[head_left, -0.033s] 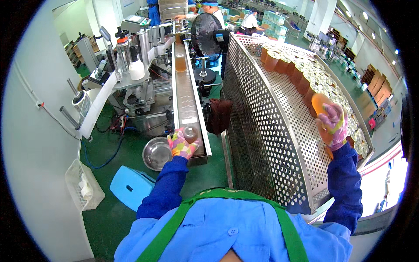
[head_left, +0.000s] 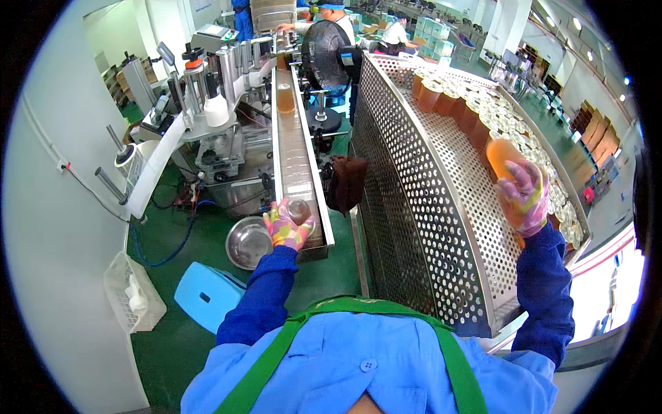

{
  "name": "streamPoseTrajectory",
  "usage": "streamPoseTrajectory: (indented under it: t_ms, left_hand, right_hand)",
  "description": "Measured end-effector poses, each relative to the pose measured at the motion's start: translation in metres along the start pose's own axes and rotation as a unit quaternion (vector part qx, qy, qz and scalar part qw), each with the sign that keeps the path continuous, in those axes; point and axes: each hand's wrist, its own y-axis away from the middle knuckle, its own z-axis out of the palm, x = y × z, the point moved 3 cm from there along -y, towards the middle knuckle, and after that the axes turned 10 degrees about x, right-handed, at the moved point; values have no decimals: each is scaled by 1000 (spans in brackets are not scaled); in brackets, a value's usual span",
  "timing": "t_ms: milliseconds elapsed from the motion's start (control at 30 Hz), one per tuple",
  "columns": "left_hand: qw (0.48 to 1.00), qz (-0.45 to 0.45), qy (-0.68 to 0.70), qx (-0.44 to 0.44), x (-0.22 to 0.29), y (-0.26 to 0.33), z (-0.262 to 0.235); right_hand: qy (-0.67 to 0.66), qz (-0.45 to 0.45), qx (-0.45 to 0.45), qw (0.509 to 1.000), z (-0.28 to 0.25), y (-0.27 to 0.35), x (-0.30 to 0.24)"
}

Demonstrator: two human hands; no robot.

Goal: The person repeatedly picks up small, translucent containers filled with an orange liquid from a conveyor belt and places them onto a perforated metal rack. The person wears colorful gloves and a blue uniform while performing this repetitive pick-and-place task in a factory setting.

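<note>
My left hand (head_left: pixel 288 228), in a colourful patterned glove, is closed around a small translucent jar (head_left: pixel 298 212) at the near end of the narrow conveyor (head_left: pixel 298 165). Over the perforated metal tray (head_left: pixel 460 190) on the right, my gloved right hand (head_left: pixel 527 196) grips a tilted amber jar (head_left: pixel 502 157). More amber shows below the fingers; whether it belongs to the same jar I cannot tell. Packed rows of amber jars with silvery tops (head_left: pixel 476 114) fill the tray's far and right sides. Farther along the conveyor stands another amber jar (head_left: pixel 285 99).
A black fan (head_left: pixel 325 58) stands between conveyor and tray. Labelling machinery (head_left: pixel 217 110) flanks the conveyor's left. On the floor are a steel bowl (head_left: pixel 249 243), a blue stool (head_left: pixel 207 297) and a white basket (head_left: pixel 131 293). A co-worker (head_left: pixel 334 17) is at the far end.
The amber jar in my right hand has shifted slightly left and upward, tilting a little more. My left hand stays at the conveyor's end with its jar.
</note>
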Motion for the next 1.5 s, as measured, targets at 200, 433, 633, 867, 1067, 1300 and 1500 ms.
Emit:
streamPoseTrajectory:
  t_ms: [200,433,633,867,1067,1300,1500]
  left_hand:
    - [911,-38,387,-134,114,-7,-58]
    - [384,-301,763,-425,214,20,-116]
    - [568,-328,742,-136,130,0,-70]
    - [849,-224,478,0,-11,-14,11]
    - [952,-136,264,-75,-9,-6,1]
    - [989,-73,9,-128,19,-12,-14]
    - [988,-49,15,-144,-4,-10,4]
  right_hand:
    - [-70,-148,103,981,-9,-60,-75]
    - [-198,-314,157,915,6,-87,-133]
    - [-256,-55,-33,964,38,-54,-59]
    - [43,412,-456,788,61,202,111]
    - [45,602,-445,661,73,341,173]
    - [-197,518,-561,615,82,305,140]
    - [-286,514,-530,611,75,250,116]
